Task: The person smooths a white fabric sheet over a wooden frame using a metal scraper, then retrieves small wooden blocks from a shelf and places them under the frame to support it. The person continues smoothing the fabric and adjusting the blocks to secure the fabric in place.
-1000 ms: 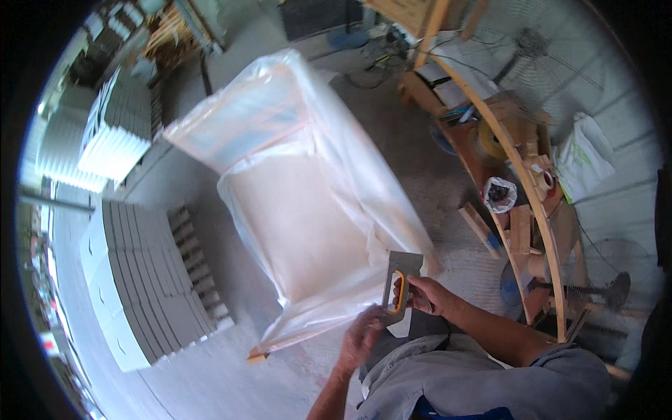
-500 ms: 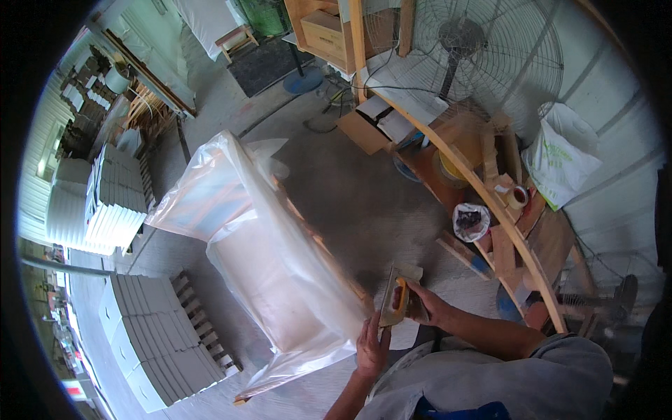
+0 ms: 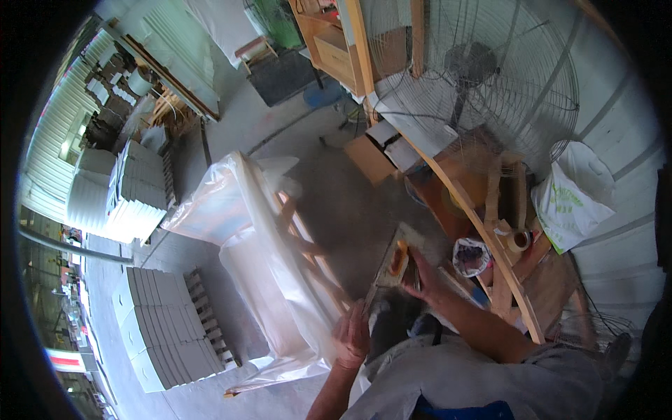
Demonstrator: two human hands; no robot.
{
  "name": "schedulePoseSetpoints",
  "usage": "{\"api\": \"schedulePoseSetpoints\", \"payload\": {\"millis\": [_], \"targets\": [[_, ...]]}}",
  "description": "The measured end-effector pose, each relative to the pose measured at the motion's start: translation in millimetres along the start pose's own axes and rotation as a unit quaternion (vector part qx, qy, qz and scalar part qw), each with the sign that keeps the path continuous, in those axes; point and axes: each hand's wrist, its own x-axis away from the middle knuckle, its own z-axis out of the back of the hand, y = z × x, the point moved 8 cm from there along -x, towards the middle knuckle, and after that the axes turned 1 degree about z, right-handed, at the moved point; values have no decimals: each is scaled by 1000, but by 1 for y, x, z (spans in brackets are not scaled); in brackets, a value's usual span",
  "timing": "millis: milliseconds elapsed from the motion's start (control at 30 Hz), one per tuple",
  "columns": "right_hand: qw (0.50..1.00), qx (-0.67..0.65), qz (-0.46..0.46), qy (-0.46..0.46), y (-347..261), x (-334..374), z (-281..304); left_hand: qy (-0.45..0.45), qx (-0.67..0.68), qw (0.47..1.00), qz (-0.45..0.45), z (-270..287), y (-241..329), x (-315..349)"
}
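Note:
A flat trowel [image 3: 386,274] with a yellow-orange handle is tilted in front of my body. My right hand [image 3: 428,281] is closed at its handle, the fingers partly hidden behind it. Beside the trowel's lower end, my left hand [image 3: 352,334] is closed, its fingers bent together; what they grip is hidden. That hand is at the near end of a wooden frame [image 3: 308,241], next to the translucent plastic sheet [image 3: 269,287] draped over it. The sheet hangs in folds and forms a trough, with bare wood showing along its right side.
Stacked white panels [image 3: 157,329] sit on a pallet at left, with another white stack [image 3: 136,189] behind. On the right are a large wire fan [image 3: 472,66], a curved wooden strip [image 3: 462,199], a lined bucket [image 3: 470,257], a tape roll [image 3: 518,241] and a white bag [image 3: 577,192].
The trowel and my right hand have moved up and slightly away from my left hand. My left hand has shifted a little left. More of the wooden frame shows beside the sheet.

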Motion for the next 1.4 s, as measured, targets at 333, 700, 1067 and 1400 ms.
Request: {"api": "schedulePoseSetpoints", "payload": {"millis": [333, 700, 1067, 1400], "targets": [[980, 27, -1, -198, -73, -129, -73, -28, 110, 988, -103, -15, -2, -68], [969, 90, 30, -226, -106, -290, -116, -135, 265, 952, -78, -7, -91, -235], [984, 42, 104, -136, -175, -376, -167, -158, 203, 956, 142, -70, -196, -420], [974, 202, 100, 32, -245, -490, -225, -135, 233, 956, 114, -101, -241, -683]]}}
